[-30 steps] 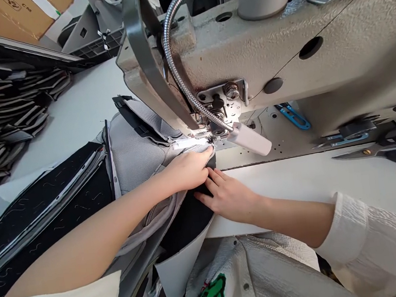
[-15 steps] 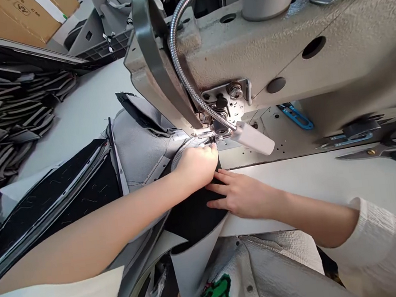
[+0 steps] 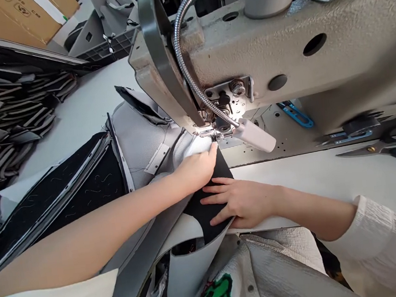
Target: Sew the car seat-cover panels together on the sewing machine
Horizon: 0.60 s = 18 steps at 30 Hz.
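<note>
My left hand (image 3: 198, 170) is beside the sewing machine's needle area, its fingers closed on the edge of a grey mesh fabric piece (image 3: 140, 141). Its fingertips are just in front of the presser foot (image 3: 214, 134), and the fingers' far side is hidden. Under and beside it runs a black fabric panel (image 3: 206, 216) with a grey underside that curls over the table's front edge. My right hand (image 3: 241, 200) lies on the panel's right edge, fingers spread, gripping nothing. Bulky black-and-grey sewn work with a zipper (image 3: 89, 165) stretches to the left beyond my left forearm.
The beige sewing machine arm (image 3: 263, 60) spans the upper right, with a gooseneck lamp (image 3: 255, 134) close above my hands. Blue thread snips (image 3: 296, 114) rest on the machine bed. Scissors (image 3: 373, 150) lie at right. Stacked fabric pieces (image 3: 7, 108) and a cardboard box (image 3: 8, 20) are at left.
My right hand has slid slightly toward me with its fingers wider apart. My left hand's fingers have straightened somewhat. The black panel has turned and shows more between my hands.
</note>
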### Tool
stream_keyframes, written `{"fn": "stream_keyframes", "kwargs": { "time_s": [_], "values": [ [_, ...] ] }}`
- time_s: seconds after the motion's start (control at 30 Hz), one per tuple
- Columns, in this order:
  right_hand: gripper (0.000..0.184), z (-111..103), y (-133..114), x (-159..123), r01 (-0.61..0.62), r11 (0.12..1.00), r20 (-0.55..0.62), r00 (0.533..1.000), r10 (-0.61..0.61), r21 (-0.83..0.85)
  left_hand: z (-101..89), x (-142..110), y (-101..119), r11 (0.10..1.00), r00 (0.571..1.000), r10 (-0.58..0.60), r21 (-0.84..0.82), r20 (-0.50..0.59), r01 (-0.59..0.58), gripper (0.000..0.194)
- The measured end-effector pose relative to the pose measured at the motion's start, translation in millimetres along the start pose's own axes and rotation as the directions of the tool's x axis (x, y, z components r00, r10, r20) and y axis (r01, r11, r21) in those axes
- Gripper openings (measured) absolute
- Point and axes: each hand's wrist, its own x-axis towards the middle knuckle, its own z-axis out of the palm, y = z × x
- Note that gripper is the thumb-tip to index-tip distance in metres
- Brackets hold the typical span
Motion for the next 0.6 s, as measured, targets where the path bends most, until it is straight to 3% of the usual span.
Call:
{"fn": "stream_keyframes", "kwargs": {
  "time_s": [0.1,0.2,0.37,0.5,0.6],
  "values": [
    [0.036,1,-1,3,0.001,1.000,-0.004,1.000,-0.001,-0.026,2.2,-11,-4,1.000,0.991,0.017,0.003,0.131,-0.018,0.081],
    [0.041,10,-5,14,-0.035,0.994,-0.013,0.999,0.034,-0.105,-4.7,-17,-19,0.989,0.971,0.073,-0.139,0.226,-0.042,0.078],
    [0.044,28,-14,39,-0.154,0.967,-0.080,0.987,0.140,-0.202,-22.0,-13,-31,0.930,0.957,0.156,-0.362,0.244,-0.060,0.077],
    [0.044,34,-15,47,-0.195,0.954,-0.119,0.978,0.172,-0.227,-21.7,-8,-23,0.929,0.947,0.120,-0.371,0.297,-0.002,0.079],
    [0.041,35,-12,49,-0.227,0.945,-0.148,0.969,0.196,-0.236,-12.8,-4,-16,0.940,0.970,0.089,-0.341,0.224,-0.008,0.077]
  ]
}}
